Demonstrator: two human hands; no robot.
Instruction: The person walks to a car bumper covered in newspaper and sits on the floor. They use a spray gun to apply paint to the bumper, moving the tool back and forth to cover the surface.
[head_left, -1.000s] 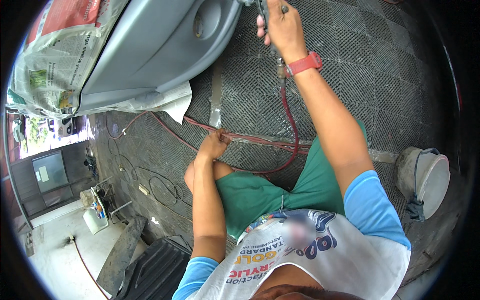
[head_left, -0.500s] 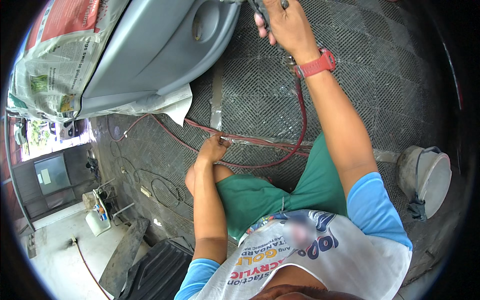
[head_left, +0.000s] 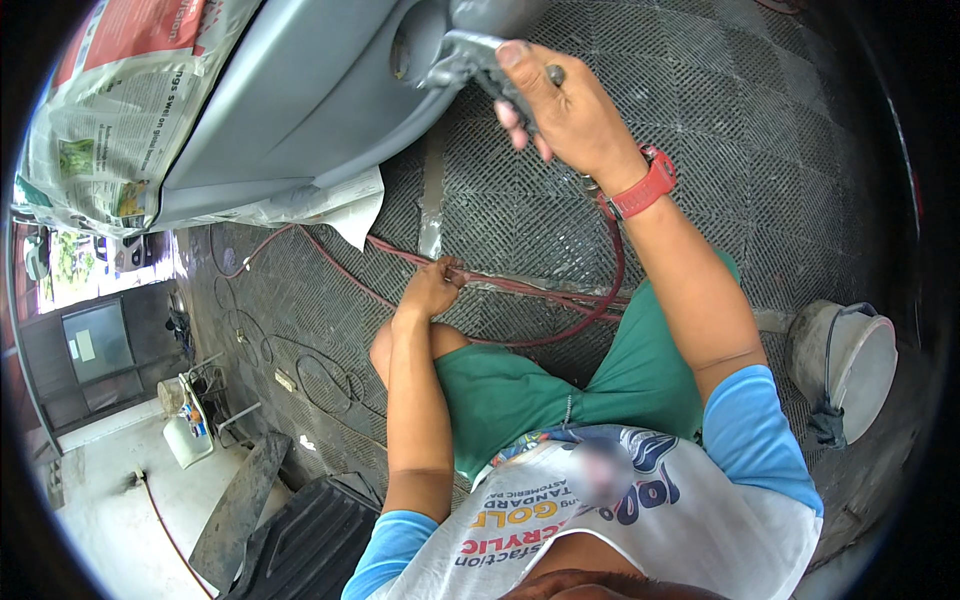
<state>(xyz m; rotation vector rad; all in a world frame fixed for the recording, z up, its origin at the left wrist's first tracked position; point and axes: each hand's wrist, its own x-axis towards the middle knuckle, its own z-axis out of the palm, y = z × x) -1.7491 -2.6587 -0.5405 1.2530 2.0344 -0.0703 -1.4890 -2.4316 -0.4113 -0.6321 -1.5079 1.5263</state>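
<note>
In my right hand [head_left: 580, 110] is a grey spray gun [head_left: 470, 62], my fingers closed round its handle and its head close to the edge of a grey car body panel [head_left: 290, 110] at the upper left. A round recess [head_left: 415, 45] shows in that panel. From below the gun a dark red air hose [head_left: 617, 260] curves down to the floor. My left hand [head_left: 433, 287] rests by my left knee, fingers curled in beside the red hoses [head_left: 500, 282]; whether they grip one is hidden.
Newspaper and clear plastic [head_left: 130, 130] cover the car left of the panel. A whitish bucket [head_left: 845, 370] stands at the right on the ribbed floor mat [head_left: 700, 100]. Thin cables [head_left: 330, 385] lie at the left, near a black ridged plastic piece [head_left: 300, 530].
My right hand has moved down and slightly left with the spray gun, bringing more of the gun into view. The hose beneath it shifted slightly right. My left hand stays nearly in place.
</note>
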